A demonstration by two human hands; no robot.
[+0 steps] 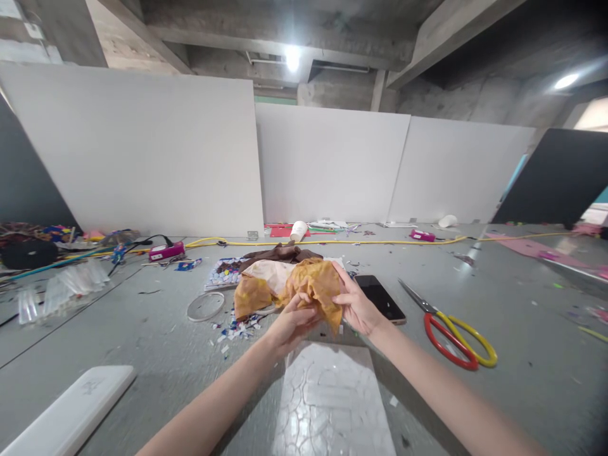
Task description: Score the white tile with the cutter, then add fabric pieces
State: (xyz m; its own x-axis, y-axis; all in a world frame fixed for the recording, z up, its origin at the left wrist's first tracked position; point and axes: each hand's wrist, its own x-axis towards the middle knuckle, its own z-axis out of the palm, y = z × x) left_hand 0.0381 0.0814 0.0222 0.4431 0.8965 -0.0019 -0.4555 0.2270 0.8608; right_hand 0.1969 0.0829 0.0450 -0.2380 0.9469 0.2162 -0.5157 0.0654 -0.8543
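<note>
A crumpled mustard-yellow cloth (311, 278) is held up between my two hands above the grey table. My left hand (297, 320) grips its lower left part, fingers closed on the fabric. On the right edge my right hand (354, 301) pinches the same cloth between thumb and fingers. Beneath and behind it lie a pale pink cloth (268, 273) and a dark brown cloth (280, 253). Nearer to me is a white board (332, 399) with a raised stone-like pattern. A black phone (380, 296) rests just right of my right hand.
Scissors (446, 323) with red and yellow handles lie at right. A clear round lid (206, 306) and scattered paper scraps (237, 330) are at left, beyond a long white box (76, 405). Along the back run a yellow cable (332, 242), a paper cup (298, 230) and white partitions (332, 164).
</note>
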